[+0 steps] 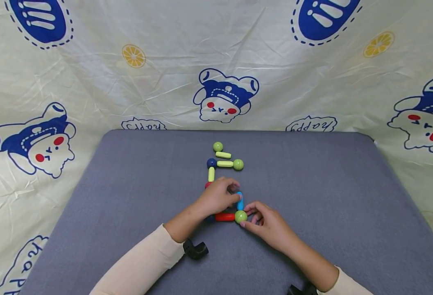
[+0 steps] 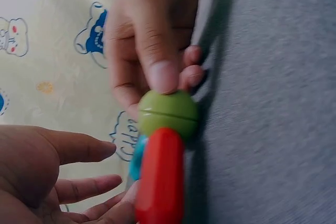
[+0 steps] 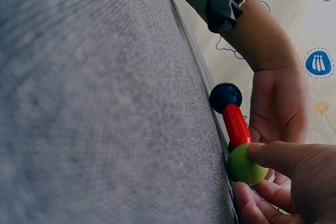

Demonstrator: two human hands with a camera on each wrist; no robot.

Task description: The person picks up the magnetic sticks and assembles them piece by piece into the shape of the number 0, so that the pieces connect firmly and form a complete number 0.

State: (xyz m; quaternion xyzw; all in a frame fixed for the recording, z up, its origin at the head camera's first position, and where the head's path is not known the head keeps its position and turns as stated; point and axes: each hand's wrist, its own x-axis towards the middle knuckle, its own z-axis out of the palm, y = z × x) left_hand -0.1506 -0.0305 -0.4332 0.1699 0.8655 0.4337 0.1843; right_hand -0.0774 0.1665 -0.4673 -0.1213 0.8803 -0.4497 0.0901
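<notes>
My right hand (image 1: pixel 271 225) pinches a green ball (image 1: pixel 241 217) between thumb and fingers, at the near right corner of a joined figure of rods and balls on the table. A red rod (image 1: pixel 225 217) runs left from this ball to a dark blue ball (image 3: pixel 226 97). On the ball's far side stands a light blue rod (image 1: pixel 240 201). My left hand (image 1: pixel 218 196) reaches over the figure, a fingertip right at the blue rod. In the left wrist view its thumb and fingers (image 2: pixel 86 184) are spread apart. The left hand partly covers a red ball (image 1: pixel 207 185).
Beyond the left hand, a yellow-green rod (image 1: pixel 211 174) leads to a dark blue ball (image 1: pixel 211 163). Another such rod (image 1: pixel 225 164) joins that to a green ball (image 1: pixel 238 164). Farther back lie a loose-looking rod (image 1: pixel 223 155) and a green ball (image 1: pixel 218 146) on the grey table (image 1: pixel 312 176).
</notes>
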